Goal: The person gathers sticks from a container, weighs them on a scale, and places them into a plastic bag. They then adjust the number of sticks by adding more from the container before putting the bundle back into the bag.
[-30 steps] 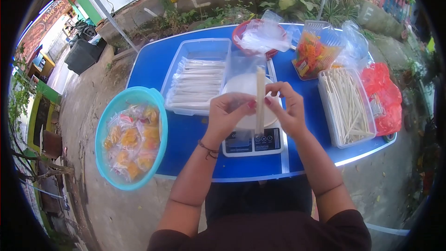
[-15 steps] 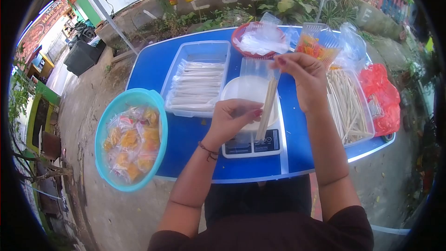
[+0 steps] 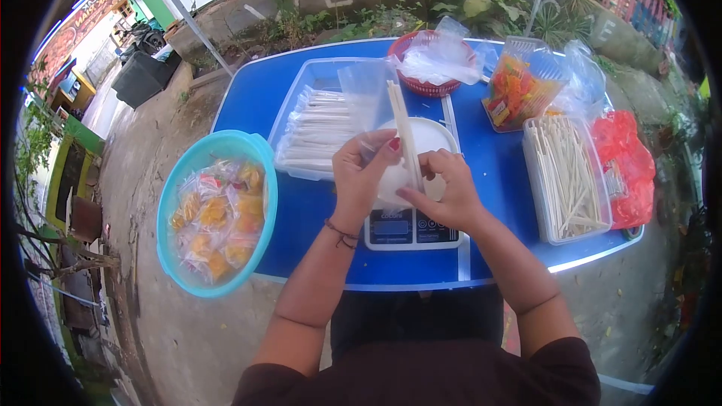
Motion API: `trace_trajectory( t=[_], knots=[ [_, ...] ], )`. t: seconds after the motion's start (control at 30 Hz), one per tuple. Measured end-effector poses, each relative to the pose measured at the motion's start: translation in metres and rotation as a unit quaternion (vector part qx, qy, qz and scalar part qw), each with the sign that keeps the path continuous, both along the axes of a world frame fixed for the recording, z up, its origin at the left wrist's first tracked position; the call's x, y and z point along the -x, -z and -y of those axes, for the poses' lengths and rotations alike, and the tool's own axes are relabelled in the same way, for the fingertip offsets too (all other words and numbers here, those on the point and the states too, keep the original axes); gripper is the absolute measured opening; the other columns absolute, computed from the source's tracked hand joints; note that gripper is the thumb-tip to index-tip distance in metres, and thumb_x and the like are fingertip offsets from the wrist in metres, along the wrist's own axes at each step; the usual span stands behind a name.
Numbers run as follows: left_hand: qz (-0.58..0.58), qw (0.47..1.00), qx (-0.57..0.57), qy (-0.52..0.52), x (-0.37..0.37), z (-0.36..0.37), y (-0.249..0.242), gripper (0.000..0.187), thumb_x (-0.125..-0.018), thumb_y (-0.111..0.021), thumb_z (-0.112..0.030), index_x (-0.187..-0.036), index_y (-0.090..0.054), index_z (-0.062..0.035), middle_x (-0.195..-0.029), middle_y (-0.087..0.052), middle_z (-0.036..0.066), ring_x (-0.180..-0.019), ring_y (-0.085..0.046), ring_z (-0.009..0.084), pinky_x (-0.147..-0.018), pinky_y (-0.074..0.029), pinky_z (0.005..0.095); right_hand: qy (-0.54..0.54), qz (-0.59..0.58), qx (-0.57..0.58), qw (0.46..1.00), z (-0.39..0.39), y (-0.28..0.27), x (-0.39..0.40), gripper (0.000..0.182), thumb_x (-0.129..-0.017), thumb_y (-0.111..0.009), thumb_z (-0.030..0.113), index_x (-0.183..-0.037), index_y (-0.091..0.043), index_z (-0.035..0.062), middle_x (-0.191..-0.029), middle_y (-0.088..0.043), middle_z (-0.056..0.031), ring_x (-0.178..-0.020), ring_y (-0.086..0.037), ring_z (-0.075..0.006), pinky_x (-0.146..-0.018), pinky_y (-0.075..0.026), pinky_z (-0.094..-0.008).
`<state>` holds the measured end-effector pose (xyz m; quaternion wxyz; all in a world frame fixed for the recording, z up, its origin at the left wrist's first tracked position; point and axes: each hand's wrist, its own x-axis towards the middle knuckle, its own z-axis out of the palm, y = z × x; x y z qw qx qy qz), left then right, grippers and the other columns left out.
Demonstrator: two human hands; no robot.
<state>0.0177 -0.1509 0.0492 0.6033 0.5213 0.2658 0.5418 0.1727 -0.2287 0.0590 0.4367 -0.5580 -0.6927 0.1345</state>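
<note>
A bundle of long pale sticks [image 3: 406,135] stands nearly upright over the kitchen scale [image 3: 414,233] and its white round bowl [image 3: 430,135]. My left hand [image 3: 365,169] pinches the bundle at its middle, along with a clear plastic bag [image 3: 366,86] that spreads out above the fingers. Lower down, the fingers of my right hand [image 3: 445,189] close round the bottom part of the bundle. Behind my left hand, a clear tub [image 3: 284,124] holds several packed bundles [image 3: 320,131] of similar sticks.
Loose pale sticks fill a clear box [image 3: 568,180] at right, beside a red plastic bag [image 3: 623,169]. A red basket [image 3: 429,89] of clear bags and a container of orange packets [image 3: 519,90] stand at the back. Bagged snacks fill a turquoise basin [image 3: 174,256] at left.
My right hand has come down from the top of the sticks to their lower part. My left hand now grips the bundle's middle, and the clear bag has swung left.
</note>
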Motion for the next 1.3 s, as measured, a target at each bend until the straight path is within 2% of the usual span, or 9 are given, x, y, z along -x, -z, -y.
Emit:
trace_trajectory(
  t=[0.13,0.33,0.43,0.53,0.73,0.83,1.03,1.13,1.3],
  knots=[
    [0.012,1.000,-0.027,-0.008,-0.002,-0.001,-0.001,0.021,-0.087,-0.070,-0.006,-0.105,-0.066,0.0038,-0.095,-0.071,0.011,-0.082,-0.067,0.0135,-0.077,-0.055,0.0263,0.040,-0.030,-0.047,0.998,0.001,0.000,0.004,0.024,-0.074,-0.078,0.019,-0.090,-0.065,0.0065,-0.077,-0.060,-0.0049,-0.077,-0.053,-0.0200,-0.077,-0.040,-0.0335],
    [-0.005,0.996,-0.090,0.003,-0.004,0.004,0.002,0.019,-0.088,-0.067,-0.001,-0.106,-0.067,0.0036,-0.097,-0.071,0.011,-0.089,-0.067,0.0136,-0.080,-0.052,0.0249,0.043,0.019,-0.131,0.990,-0.007,0.015,-0.010,0.031,-0.077,-0.073,0.010,-0.106,-0.064,0.0066,-0.091,-0.066,-0.0052,-0.078,-0.053,-0.0195,-0.077,-0.040,-0.0334],
    [-0.032,0.994,-0.102,0.015,-0.004,0.006,0.001,0.017,-0.088,-0.068,-0.002,-0.104,-0.069,0.0030,-0.097,-0.071,0.010,-0.090,-0.067,0.0128,-0.079,-0.052,0.0245,0.045,-0.027,-0.111,0.992,-0.005,0.008,-0.005,0.039,-0.079,-0.071,0.013,-0.116,-0.060,0.0057,-0.094,-0.065,-0.0035,-0.082,-0.054,-0.0207,-0.079,-0.038,-0.0347],
    [-0.077,0.992,-0.093,0.027,-0.004,0.008,0.000,0.016,-0.087,-0.068,-0.004,-0.102,-0.070,0.0021,-0.095,-0.072,0.008,-0.088,-0.067,0.0119,-0.078,-0.052,0.0241,0.057,-0.034,-0.155,0.986,-0.006,0.015,-0.003,0.054,-0.078,-0.071,0.013,-0.128,-0.051,0.0059,-0.107,-0.063,-0.0092,-0.088,-0.053,-0.0241,-0.082,-0.038,-0.0345],
    [-0.084,0.990,-0.109,0.032,-0.006,0.008,0.002,0.015,-0.088,-0.069,-0.006,-0.101,-0.071,0.0015,-0.093,-0.072,0.008,-0.086,-0.067,0.0114,-0.078,-0.052,0.0241,0.107,0.105,-0.358,0.922,-0.010,-0.015,-0.008,0.070,-0.076,-0.073,0.028,-0.137,-0.045,0.0083,-0.130,-0.048,-0.0195,-0.105,-0.047,-0.0326,-0.090,-0.033,-0.0410],
    [-0.103,0.987,-0.120,0.025,-0.005,0.007,0.004,0.016,-0.088,-0.069,-0.006,-0.102,-0.071,0.0013,-0.094,-0.073,0.008,-0.087,-0.067,0.0115,-0.078,-0.052,0.0244,0.140,0.215,-0.285,0.924,-0.002,-0.033,-0.006,0.073,-0.077,-0.070,0.034,-0.140,-0.042,0.0100,-0.134,-0.044,-0.0189,-0.109,-0.042,-0.0326,-0.093,-0.029,-0.0430],
    [-0.117,0.984,-0.130,0.037,-0.005,0.008,0.001,0.019,-0.088,-0.070,-0.009,-0.104,-0.071,0.0006,-0.095,-0.073,0.007,-0.087,-0.067,0.0111,-0.078,-0.053,0.0246,0.144,0.128,-0.259,0.947,-0.007,-0.029,-0.007,0.064,-0.077,-0.070,0.037,-0.135,-0.051,0.0169,-0.136,-0.042,-0.0166,-0.109,-0.039,-0.0323,-0.095,-0.027,-0.0421],
    [-0.119,0.984,-0.120,0.045,-0.005,0.010,0.001,0.019,-0.089,-0.069,-0.009,-0.105,-0.070,0.0016,-0.096,-0.072,0.007,-0.088,-0.067,0.0109,-0.079,-0.052,0.0249,0.149,0.155,-0.251,0.944,-0.007,-0.035,-0.010,0.065,-0.078,-0.072,0.035,-0.134,-0.048,0.0096,-0.135,-0.045,-0.0178,-0.115,-0.040,-0.0324,-0.097,-0.028,-0.0413],
    [-0.127,0.983,-0.120,0.049,-0.005,0.013,-0.004,0.020,-0.090,-0.069,-0.009,-0.106,-0.069,0.0025,-0.095,-0.071,0.007,-0.087,-0.065,0.0092,-0.077,-0.051,0.0236,0.150,0.157,-0.264,0.940,-0.008,-0.033,-0.015,0.061,-0.077,-0.069,0.036,-0.133,-0.053,0.0181,-0.135,-0.043,-0.0140,-0.110,-0.038,-0.0318,-0.094,-0.026,-0.0423]
  ],
)
